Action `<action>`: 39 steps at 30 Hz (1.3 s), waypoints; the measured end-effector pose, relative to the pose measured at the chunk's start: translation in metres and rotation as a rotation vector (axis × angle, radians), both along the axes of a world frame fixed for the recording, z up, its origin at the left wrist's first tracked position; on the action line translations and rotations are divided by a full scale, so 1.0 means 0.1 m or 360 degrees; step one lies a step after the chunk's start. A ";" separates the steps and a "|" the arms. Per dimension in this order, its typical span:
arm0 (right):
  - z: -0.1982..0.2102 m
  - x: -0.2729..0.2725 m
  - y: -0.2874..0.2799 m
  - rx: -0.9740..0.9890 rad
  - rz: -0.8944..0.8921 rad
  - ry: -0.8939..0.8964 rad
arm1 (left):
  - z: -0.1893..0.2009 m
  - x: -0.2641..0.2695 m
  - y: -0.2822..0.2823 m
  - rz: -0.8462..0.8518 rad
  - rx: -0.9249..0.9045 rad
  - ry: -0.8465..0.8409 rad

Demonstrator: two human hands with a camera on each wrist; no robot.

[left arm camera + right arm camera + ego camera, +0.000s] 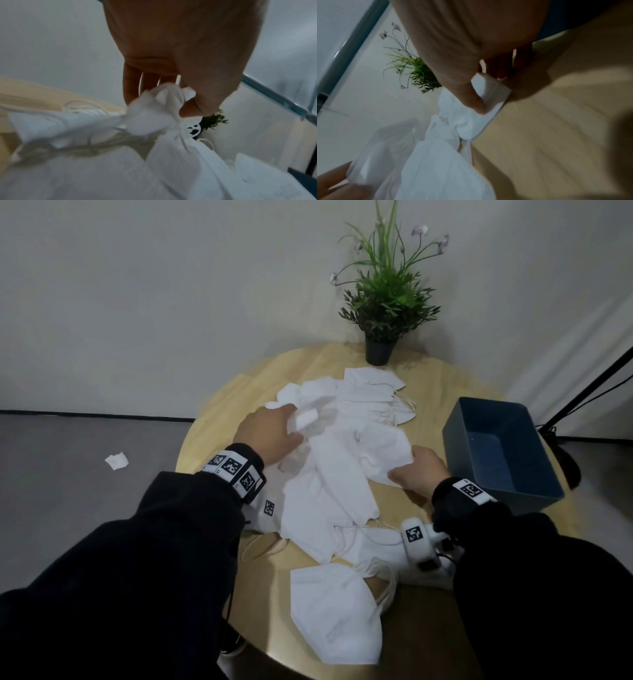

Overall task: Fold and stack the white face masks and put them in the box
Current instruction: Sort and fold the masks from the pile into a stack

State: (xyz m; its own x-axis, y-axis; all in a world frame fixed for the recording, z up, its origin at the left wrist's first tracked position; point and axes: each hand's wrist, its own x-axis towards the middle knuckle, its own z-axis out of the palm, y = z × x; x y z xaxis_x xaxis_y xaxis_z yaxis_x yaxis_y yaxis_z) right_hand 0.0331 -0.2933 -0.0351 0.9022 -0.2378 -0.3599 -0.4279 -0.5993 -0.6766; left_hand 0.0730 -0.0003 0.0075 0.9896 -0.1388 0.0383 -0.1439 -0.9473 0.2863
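A loose pile of white face masks (342, 460) lies across the middle of the round wooden table (219, 419). My left hand (270, 433) grips a bunched mask (154, 106) at the pile's left side, thumb and fingers pinching the fabric. On the pile's right edge my right hand (419, 472) pinches another mask (488, 94) between thumb and fingers. One folded mask (334, 611) lies alone near the front edge. A dark blue box (500, 446) stands open and empty at the right, close to my right hand.
A potted green plant (383, 302) stands at the back of the table, behind the pile. A white scrap (117, 461) lies on the grey floor at the left. A black stand leg (592, 388) slants past the box at the far right.
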 end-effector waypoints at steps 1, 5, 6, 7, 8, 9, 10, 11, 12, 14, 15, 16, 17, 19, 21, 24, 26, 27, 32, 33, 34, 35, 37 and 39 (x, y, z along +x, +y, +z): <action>0.03 -0.04 0.01 0.0178 -0.0089 -0.0063 | 0.07 -0.02 0.00 0.0036 -0.0067 -0.0031; 0.41 -0.26 0.07 0.0905 -0.0435 -0.0338 | 0.33 -0.25 -0.05 0.0026 -0.0301 -0.0377; 0.52 -0.31 0.06 0.0969 -0.0477 -0.0443 | 0.35 -0.33 -0.06 -0.0057 -0.0350 -0.0441; 0.61 -0.36 0.05 0.1018 -0.0525 -0.0540 | 0.36 -0.41 -0.07 -0.0171 -0.0373 -0.0465; 0.68 -0.41 0.05 0.1060 -0.0573 -0.0608 | 0.33 -0.47 -0.07 -0.0299 -0.0354 -0.0428; 0.72 -0.47 0.05 0.1105 -0.0625 -0.0648 | 0.30 -0.53 -0.06 -0.0419 -0.0271 -0.0317; 0.74 -0.54 0.06 0.1155 -0.0652 -0.0656 | 0.26 -0.58 -0.04 -0.0507 -0.0121 -0.0136; 0.71 -0.62 0.06 0.1214 -0.0669 -0.0636 | 0.22 -0.62 -0.01 -0.0561 0.0064 0.0094; 0.66 -0.69 0.07 0.1283 -0.0693 -0.0588 | 0.17 -0.65 0.02 -0.0583 0.0223 0.0313; 0.57 -0.85 0.10 0.1442 -0.0767 -0.0431 | 0.14 -0.68 0.13 -0.0521 0.0275 0.0518; 0.52 -0.90 0.11 0.1529 -0.0805 -0.0341 | 0.15 -0.69 0.17 -0.0451 0.0184 0.0498; 0.47 -0.94 0.12 0.1602 -0.0836 -0.0266 | 0.19 -0.69 0.21 -0.0359 0.0051 0.0427; 0.44 -0.95 0.13 0.1652 -0.0852 -0.0213 | 0.22 -0.69 0.23 -0.0256 -0.0104 0.0349; 0.41 -0.92 0.17 0.1653 -0.0838 -0.0191 | 0.23 -0.72 0.20 -0.0088 -0.0361 0.0255; 0.38 -0.85 0.20 0.1592 -0.0801 -0.0232 | 0.19 -0.75 0.09 -0.0020 -0.0381 0.0269; 0.31 -0.71 0.24 0.1526 -0.0707 -0.0251 | 0.05 -0.69 -0.14 -0.0004 -0.0156 0.0426; 0.26 -0.62 0.25 0.1446 -0.0595 -0.0258 | -0.04 -0.61 -0.28 -0.0091 0.0153 0.0470; 0.24 -0.57 0.25 0.1405 -0.0538 -0.0266 | -0.06 -0.56 -0.34 -0.0130 0.0274 0.0477; 0.26 -0.46 0.20 0.1329 -0.0450 -0.0339 | 0.01 -0.24 -0.34 -0.0036 0.0071 0.0502; 0.27 -0.45 0.18 0.1329 -0.0458 -0.0348 | 0.07 -0.19 -0.29 -0.0030 -0.0018 0.0492; 0.29 -0.45 0.16 0.1343 -0.0463 -0.0352 | 0.16 -0.16 -0.25 -0.0036 -0.0095 0.0466; 0.30 -0.44 0.15 0.1367 -0.0473 -0.0352 | 0.25 -0.14 -0.18 -0.0021 -0.0180 0.0435; 0.33 -0.44 0.14 0.1406 -0.0513 -0.0356 | 0.37 -0.13 -0.02 0.0095 -0.0385 0.0281; 0.33 -0.44 0.14 0.1418 -0.0541 -0.0357 | 0.42 -0.15 0.13 0.0307 -0.0741 0.0060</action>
State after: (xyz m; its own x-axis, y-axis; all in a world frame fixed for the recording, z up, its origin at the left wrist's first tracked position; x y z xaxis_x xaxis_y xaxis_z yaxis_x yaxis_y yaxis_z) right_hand -0.0110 -0.2793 -0.0023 0.9054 -0.2219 -0.3620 -0.2891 0.3020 -0.9084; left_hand 0.0579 0.0132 0.0498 0.9974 0.0700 0.0164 0.0397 -0.7261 0.6864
